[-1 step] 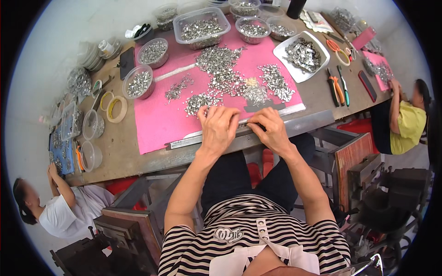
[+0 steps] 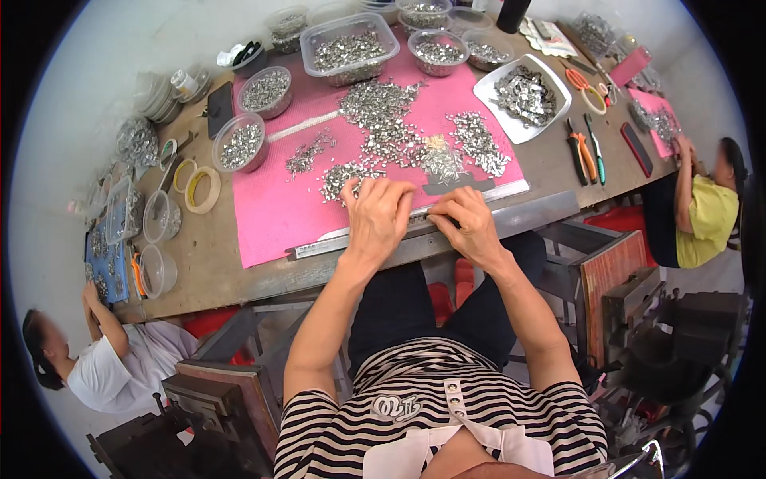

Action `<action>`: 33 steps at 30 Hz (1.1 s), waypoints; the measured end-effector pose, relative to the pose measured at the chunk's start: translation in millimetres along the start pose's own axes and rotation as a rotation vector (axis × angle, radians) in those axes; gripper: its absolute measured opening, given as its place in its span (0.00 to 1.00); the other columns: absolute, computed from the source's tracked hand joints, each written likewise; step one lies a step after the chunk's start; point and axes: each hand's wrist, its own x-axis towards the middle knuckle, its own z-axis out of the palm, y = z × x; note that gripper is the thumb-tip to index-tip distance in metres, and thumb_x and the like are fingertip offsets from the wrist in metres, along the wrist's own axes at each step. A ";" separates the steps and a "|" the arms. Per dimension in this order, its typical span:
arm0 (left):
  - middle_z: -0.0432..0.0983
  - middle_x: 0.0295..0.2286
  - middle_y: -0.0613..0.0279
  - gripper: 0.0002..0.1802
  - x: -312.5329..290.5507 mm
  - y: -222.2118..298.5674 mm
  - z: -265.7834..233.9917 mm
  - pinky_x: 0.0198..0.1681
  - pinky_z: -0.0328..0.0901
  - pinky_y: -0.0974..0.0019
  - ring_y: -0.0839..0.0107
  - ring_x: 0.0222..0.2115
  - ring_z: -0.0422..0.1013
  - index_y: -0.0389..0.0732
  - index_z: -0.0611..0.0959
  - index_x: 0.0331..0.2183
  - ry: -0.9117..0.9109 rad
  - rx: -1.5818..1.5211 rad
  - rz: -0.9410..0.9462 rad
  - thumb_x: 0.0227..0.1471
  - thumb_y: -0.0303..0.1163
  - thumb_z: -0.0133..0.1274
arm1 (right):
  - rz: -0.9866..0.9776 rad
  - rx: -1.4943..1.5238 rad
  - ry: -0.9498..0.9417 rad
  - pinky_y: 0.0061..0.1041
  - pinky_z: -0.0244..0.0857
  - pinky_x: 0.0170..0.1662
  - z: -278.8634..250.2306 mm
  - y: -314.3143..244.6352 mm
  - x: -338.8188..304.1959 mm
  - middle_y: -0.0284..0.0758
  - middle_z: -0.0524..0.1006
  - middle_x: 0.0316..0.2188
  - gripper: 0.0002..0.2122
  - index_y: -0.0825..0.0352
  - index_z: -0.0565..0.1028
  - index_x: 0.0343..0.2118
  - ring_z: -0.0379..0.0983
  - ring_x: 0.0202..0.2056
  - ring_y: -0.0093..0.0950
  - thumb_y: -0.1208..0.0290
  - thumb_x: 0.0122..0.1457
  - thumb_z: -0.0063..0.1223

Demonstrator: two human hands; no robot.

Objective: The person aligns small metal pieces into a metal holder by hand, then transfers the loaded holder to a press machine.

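Observation:
My left hand (image 2: 377, 212) and my right hand (image 2: 466, 220) are close together at the near edge of a pink mat (image 2: 275, 215). On each, thumb and forefinger come together over a long metal strip (image 2: 323, 246) that runs along this edge. Whatever sits between the fingertips is too small or hidden to make out. Just beyond my left hand lies a heap of small silvery metal pieces (image 2: 347, 180). A thin dark grey plate (image 2: 459, 187) is on the mat beyond my right hand, below a cluster of slim silvery pieces (image 2: 444, 164).
Clear tubs (image 2: 240, 144) of metal bits stand left and behind. A white dish (image 2: 524, 100) of pieces, orange-handled pliers (image 2: 576, 152) and a red-black case (image 2: 637, 150) lie right. Tape rolls (image 2: 202, 190) are left. Co-workers sit at the left (image 2: 132, 367) and right (image 2: 708, 215).
My left hand has shifted very slightly, its fingers a little higher. All else looks the same.

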 end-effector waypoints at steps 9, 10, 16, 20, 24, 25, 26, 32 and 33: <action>0.75 0.30 0.64 0.05 46.4 -28.3 26.7 0.56 0.54 0.45 0.63 0.39 0.71 0.47 0.87 0.34 -0.058 0.063 0.156 0.51 0.31 0.63 | -0.004 0.023 0.026 0.32 0.62 0.41 0.0 11.9 9.8 0.33 0.77 0.32 0.05 0.65 0.82 0.34 0.72 0.37 0.34 0.78 0.53 0.65; 0.75 0.30 0.64 0.05 47.8 -27.6 28.9 0.56 0.54 0.45 0.62 0.39 0.71 0.47 0.88 0.33 -0.067 0.067 0.168 0.50 0.31 0.64 | -0.004 0.022 0.026 0.32 0.62 0.41 0.0 16.2 14.7 0.33 0.77 0.32 0.05 0.65 0.82 0.34 0.72 0.37 0.34 0.78 0.53 0.65; 0.75 0.28 0.65 0.06 50.8 -25.7 38.5 0.55 0.54 0.47 0.64 0.38 0.71 0.47 0.87 0.34 -0.048 0.115 0.180 0.50 0.32 0.65 | 0.003 -0.162 0.101 0.35 0.62 0.42 14.8 45.3 49.0 0.34 0.76 0.30 0.06 0.65 0.83 0.36 0.73 0.37 0.35 0.78 0.55 0.62; 0.75 0.28 0.65 0.06 50.4 -27.0 40.9 0.55 0.54 0.47 0.64 0.38 0.71 0.46 0.87 0.33 -0.056 0.104 0.152 0.49 0.32 0.66 | 0.011 -0.223 0.057 0.35 0.61 0.44 23.9 51.2 51.7 0.34 0.75 0.30 0.03 0.64 0.82 0.34 0.72 0.37 0.35 0.76 0.56 0.61; 0.77 0.29 0.67 0.05 47.7 -29.0 37.2 0.54 0.54 0.48 0.64 0.38 0.72 0.46 0.86 0.32 -0.047 0.080 0.119 0.50 0.32 0.65 | -0.027 -0.257 0.035 0.36 0.61 0.44 23.9 48.9 55.4 0.35 0.74 0.30 0.03 0.64 0.81 0.32 0.71 0.38 0.35 0.75 0.54 0.62; 0.77 0.30 0.67 0.05 48.7 -27.6 34.5 0.54 0.54 0.48 0.64 0.38 0.72 0.46 0.86 0.32 -0.031 0.072 0.119 0.50 0.32 0.65 | -0.062 -0.298 0.027 0.36 0.61 0.44 22.4 49.5 57.0 0.35 0.74 0.31 0.03 0.64 0.81 0.32 0.71 0.38 0.35 0.74 0.54 0.62; 0.78 0.30 0.68 0.05 47.1 -25.7 30.1 0.54 0.55 0.49 0.65 0.38 0.72 0.46 0.86 0.32 -0.030 0.065 0.116 0.50 0.32 0.65 | -0.075 -0.317 0.012 0.36 0.61 0.44 21.9 51.2 57.2 0.35 0.74 0.31 0.03 0.64 0.80 0.32 0.71 0.39 0.35 0.74 0.54 0.62; 0.76 0.29 0.67 0.06 15.4 2.8 4.5 0.52 0.56 0.53 0.65 0.35 0.72 0.45 0.85 0.33 -0.050 -0.049 0.105 0.50 0.30 0.65 | -0.119 -0.293 0.031 0.35 0.60 0.45 10.7 43.3 54.4 0.35 0.74 0.30 0.03 0.64 0.78 0.32 0.71 0.38 0.35 0.75 0.55 0.61; 0.74 0.28 0.65 0.06 8.8 7.1 3.2 0.52 0.56 0.53 0.64 0.35 0.71 0.44 0.84 0.32 -0.064 -0.098 0.090 0.49 0.29 0.64 | -0.118 -0.292 0.031 0.35 0.60 0.45 5.3 39.0 50.2 0.35 0.74 0.30 0.03 0.64 0.78 0.32 0.71 0.38 0.35 0.75 0.55 0.61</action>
